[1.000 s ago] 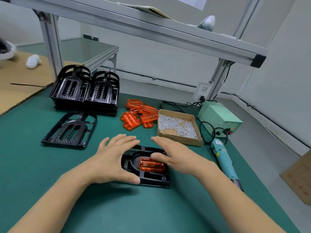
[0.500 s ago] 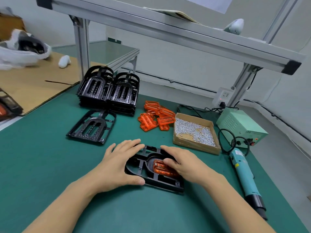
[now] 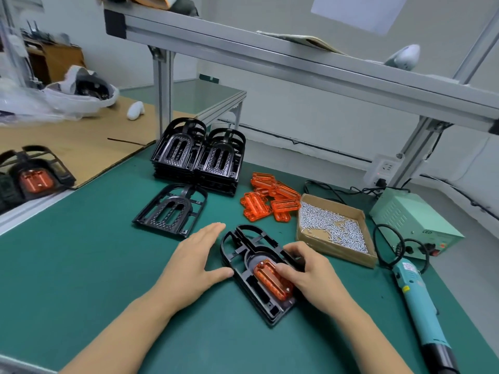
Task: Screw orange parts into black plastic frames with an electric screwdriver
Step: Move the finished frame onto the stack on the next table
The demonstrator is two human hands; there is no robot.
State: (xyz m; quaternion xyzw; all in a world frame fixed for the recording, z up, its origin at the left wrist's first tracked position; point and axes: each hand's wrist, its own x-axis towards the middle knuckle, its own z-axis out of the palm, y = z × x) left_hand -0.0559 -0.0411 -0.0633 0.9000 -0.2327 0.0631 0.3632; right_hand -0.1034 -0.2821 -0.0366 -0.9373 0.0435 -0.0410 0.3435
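Right hand (image 3: 310, 273) with fingers curled over an orange part (image 3: 272, 279), pressing it into the middle recess of a black frame (image 3: 243, 252) lying flat on the green mat (image 3: 81, 265). Left hand (image 3: 194, 263) flat and relaxed, fingers straight, thumb touching the frame's left edge, holding nothing. Electric screwdriver (image 3: 421, 317) lying untouched on the mat to the right, well apart from both hands; cardboard box of screws (image 3: 334, 230) just beyond the right hand. Likely faults from here: part seated crooked if the press is uneven, so that screw holes fail to line up; frame sliding on the mat if the left hand lifts away; screws spilled if the wrist catches the box on the reach for the screwdriver. Farther out: 1 loose frame (image 3: 170, 209), 2 stacks of frames (image 3: 199, 157), a pile of orange parts (image 3: 270, 198), a pale green power box (image 3: 413, 220) with cable. Aluminium shelf rail (image 3: 297, 66) overhead; cardboard sheet (image 3: 67, 147) at left, finished frame (image 3: 32, 174) at the left edge; grey wall behind.
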